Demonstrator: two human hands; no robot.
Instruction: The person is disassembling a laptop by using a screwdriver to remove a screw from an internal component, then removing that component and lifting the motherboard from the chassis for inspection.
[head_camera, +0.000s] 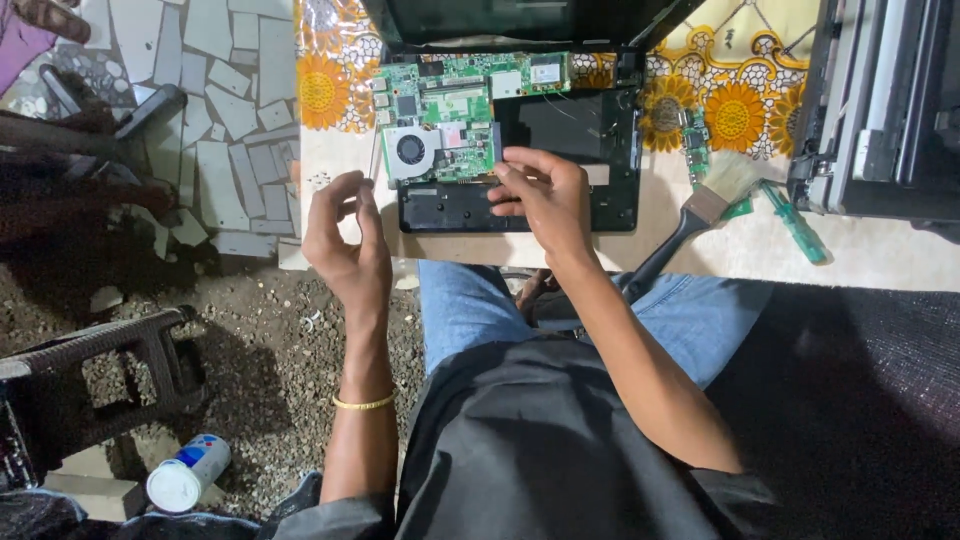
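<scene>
An opened black laptop base (560, 130) lies on a table with a sunflower-patterned cloth (720, 110). Its green motherboard (450, 110) with a round fan (410, 150) sits in the left half. My right hand (545, 195) rests on the base, fingertips touching the motherboard's lower right edge. My left hand (345, 240) hovers at the table's left front corner, thumb and fingers pinched close, apparently on something tiny; what it is cannot be told.
A paintbrush (700, 215) and a green-handled screwdriver (795, 225) lie right of the laptop. A dark machine (880, 110) stands at the far right. On the gravel floor are a can (188, 472) and a black plastic stool (110, 360).
</scene>
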